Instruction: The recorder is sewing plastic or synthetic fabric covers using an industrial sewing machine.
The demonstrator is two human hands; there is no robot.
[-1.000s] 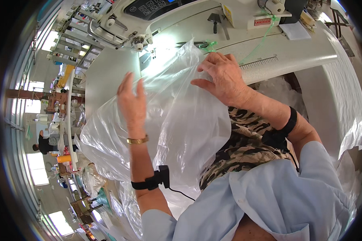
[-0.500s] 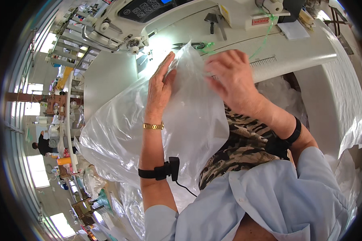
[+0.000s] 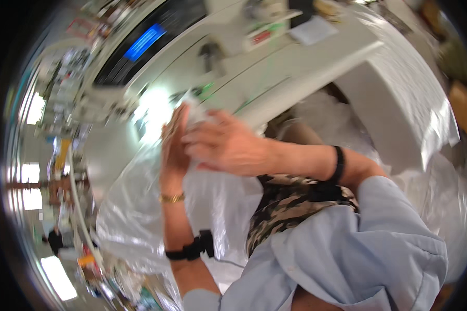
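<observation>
A large clear plastic bag (image 3: 140, 207) hangs in front of me, its upper end bunched between my two hands. My left hand (image 3: 174, 142) stands upright with the palm pressed against the bag's top; a gold bracelet and a black wrist strap sit on that forearm. My right hand (image 3: 225, 146) lies flat against the other side of the bunched plastic, fingers pointing left, a black band on its wrist. A camouflage-patterned cloth (image 3: 290, 207) lies below my right forearm, partly under the bag. The picture is blurred.
A white sewing machine (image 3: 254, 57) with a dark blue-lit screen (image 3: 140, 44) stands on the white table (image 3: 389, 98) behind my hands. More clear plastic covers the table's right side. A workshop aisle with distant people runs along the left.
My hands have come together, pinching the top of the bag between the palms. The view has swung downward and closer, and it is now blurred.
</observation>
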